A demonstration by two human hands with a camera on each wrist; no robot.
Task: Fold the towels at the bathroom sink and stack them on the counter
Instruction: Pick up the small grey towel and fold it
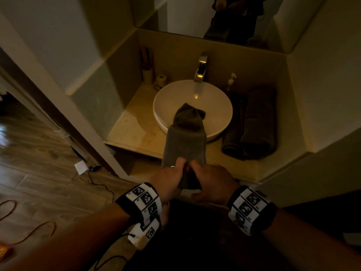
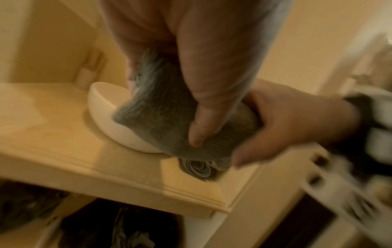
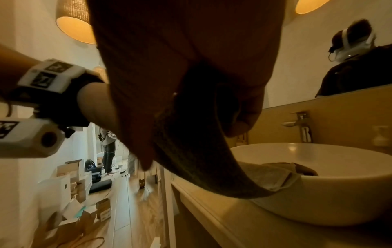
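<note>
A grey towel stretches from inside the round white basin over its front rim toward me. My left hand and right hand sit side by side at the counter's front edge, both gripping the towel's near end. In the left wrist view my left hand pinches the grey towel, with the right hand curled round it from the right. From the right wrist the towel sags from my fingers down into the basin. Two rolled dark towels lie on the counter right of the basin.
The beige counter sits in a narrow alcove with walls on both sides. A tap stands behind the basin, a soap pump to its right, a cup and a paper roll at the back left. Cables lie on the wooden floor.
</note>
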